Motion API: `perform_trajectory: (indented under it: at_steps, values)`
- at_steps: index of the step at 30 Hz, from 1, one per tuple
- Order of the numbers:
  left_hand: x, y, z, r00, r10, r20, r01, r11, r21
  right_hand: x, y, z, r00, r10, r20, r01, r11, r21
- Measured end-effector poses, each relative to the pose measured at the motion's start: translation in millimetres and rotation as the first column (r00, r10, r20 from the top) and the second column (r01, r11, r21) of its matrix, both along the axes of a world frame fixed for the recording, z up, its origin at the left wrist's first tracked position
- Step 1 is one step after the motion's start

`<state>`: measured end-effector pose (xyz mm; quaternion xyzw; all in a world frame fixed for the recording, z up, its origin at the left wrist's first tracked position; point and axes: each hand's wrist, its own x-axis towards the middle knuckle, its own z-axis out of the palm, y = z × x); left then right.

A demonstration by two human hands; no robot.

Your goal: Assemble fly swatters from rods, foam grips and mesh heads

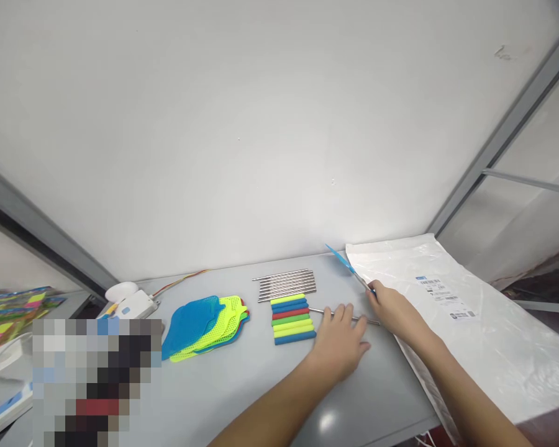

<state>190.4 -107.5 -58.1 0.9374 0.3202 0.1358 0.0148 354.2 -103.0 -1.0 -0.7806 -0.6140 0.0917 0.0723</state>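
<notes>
At far left, bright packaging heaped beyond a pixelated patch; next, a white corded device set on the grey table. Then mesh swatter heads, blue and yellow, piled flat; steel rods laid side by side, with coloured foam grips stacked just below them. Left hand spread open, palm down, fingers lying across a loose steel rod, not closed around it. Right hand closed around a slim rod, its long axis slanted up and left, blue swatter head tipped toward the wall, just beside a white plastic mailer with barcode labels.
</notes>
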Motion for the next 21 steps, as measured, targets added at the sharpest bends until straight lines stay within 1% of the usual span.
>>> perform_trajectory:
  at_steps: [3, 8, 10, 13, 15, 17, 19, 21]
  values:
    - [-7, -10, -1.4, 0.999, -0.031, -0.007, 0.031, 0.999, 0.017, -11, 8, -13.6, 0.997, 0.004, 0.082, -0.004, 1.0, -0.002]
    - [-19, -24, -3.1, 0.99, -0.139, 0.013, 0.139, 0.99, 0.018, -30, 11, -35.8, 0.987, 0.044, 0.155, -0.039, 0.999, -0.035]
    - [-23, -23, -3.4, 0.986, -0.165, 0.036, 0.164, 0.986, 0.029, -32, 10, -39.3, 0.985, 0.063, 0.163, -0.057, 0.998, -0.04]
    - [-24, -14, -0.6, 0.973, -0.221, 0.07, 0.217, 0.974, 0.06, -30, 6, -37.0, 0.983, 0.075, 0.167, -0.072, 0.997, -0.022]
    - [-23, -6, 5.3, 0.961, -0.269, 0.07, 0.261, 0.96, 0.098, -28, 1, -32.3, 0.982, 0.078, 0.17, -0.081, 0.997, 0.007]
    - [-25, 1, 14.9, 0.948, -0.313, 0.059, 0.303, 0.943, 0.141, -27, -8, -28.1, 0.981, 0.093, 0.17, -0.102, 0.994, 0.043]
    - [-35, 5, 26.4, 0.936, -0.348, 0.054, 0.336, 0.927, 0.165, -29, -18, -26.9, 0.976, 0.155, 0.154, -0.173, 0.979, 0.112]
    - [-55, 5, 36.2, 0.938, -0.341, 0.059, 0.329, 0.931, 0.157, -33, -31, -29.1, 0.958, 0.258, 0.125, -0.279, 0.939, 0.203]
